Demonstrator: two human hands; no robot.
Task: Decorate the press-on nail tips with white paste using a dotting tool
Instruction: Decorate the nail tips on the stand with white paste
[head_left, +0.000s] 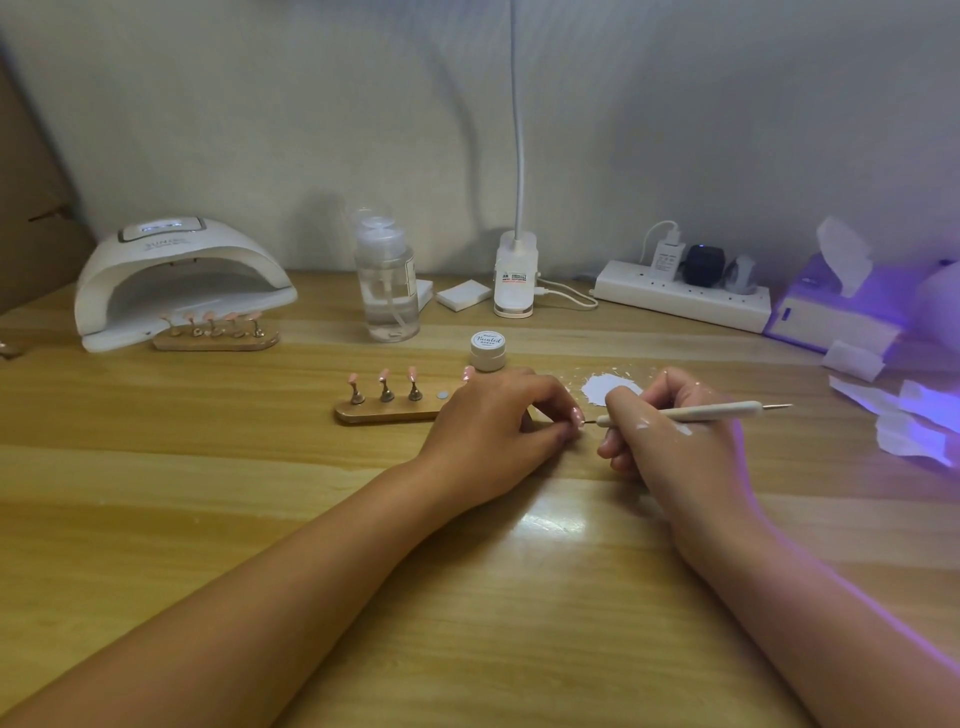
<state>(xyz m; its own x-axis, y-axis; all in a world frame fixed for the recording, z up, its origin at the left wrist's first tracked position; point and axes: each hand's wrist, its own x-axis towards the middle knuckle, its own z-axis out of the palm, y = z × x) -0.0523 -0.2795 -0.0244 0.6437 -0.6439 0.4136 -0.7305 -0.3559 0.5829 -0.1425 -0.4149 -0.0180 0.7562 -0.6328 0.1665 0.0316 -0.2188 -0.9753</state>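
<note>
Head view showed the left hand (493, 421) pinching a pink nail tip (576, 415), the right hand (670, 441) gripping the dotting tool (701, 411), point at it; three tips (384, 375) on the stand (374, 414) seemingly awaited decoration.

Single head-worn wide-angle view, looking forward and down across a wooden table (208, 519) toward the far wall (260, 130). The left hand (493, 421) and right hand (670, 441), reaching in from the near edge, lie close to the lens at frame centre. Lens curvature bows the margins.
</note>
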